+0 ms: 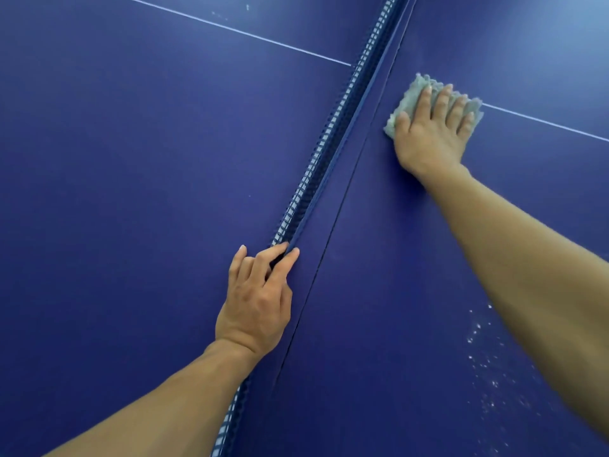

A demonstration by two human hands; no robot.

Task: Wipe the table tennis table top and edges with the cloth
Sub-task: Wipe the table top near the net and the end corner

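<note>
The blue table tennis table top (pixel 131 159) fills the view. Its net (pixel 333 127) runs diagonally from the bottom centre to the top right. My left hand (pixel 257 301) grips the top band of the net, fingers curled over it. My right hand (pixel 428 133) lies flat on a pale grey-green cloth (pixel 408 97), pressing it on the table half to the right of the net. The cloth sits beside the white centre line (pixel 543 122). Most of the cloth is hidden under my fingers.
White dust specks (pixel 484 357) lie on the right half near my right forearm. A few small marks (pixel 247 8) show at the top of the left half. The seam (pixel 333 232) between the two table halves runs parallel to the net.
</note>
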